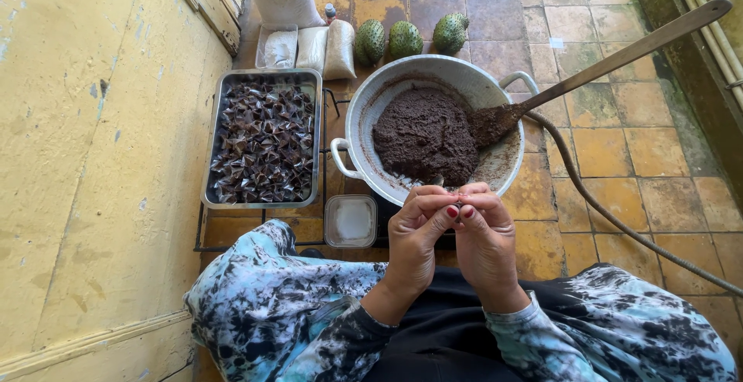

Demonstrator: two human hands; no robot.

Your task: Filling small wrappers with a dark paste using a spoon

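Hands: left hand (412,236) and right hand (486,241), lower centre of frame, fingertips pinched together on a small piece (458,198), mostly hidden; what it is cannot be told beyond a dark speck between the fingers.

Pan (364,111), centre: grey, two handles, a mound of dark brown paste (424,136) inside, a long wooden spatula (619,58) resting in it. Judged about half full; plenty left to portion.

Tray (263,78), left of pan: metal, nearly filled with small dark folded wraps (263,140). Judged the finished stock, so work is well along.

Tub (350,221), below tray: small, clear, pale contents.

Upper frame: three green spiky fruits (405,39), white bags (312,47).
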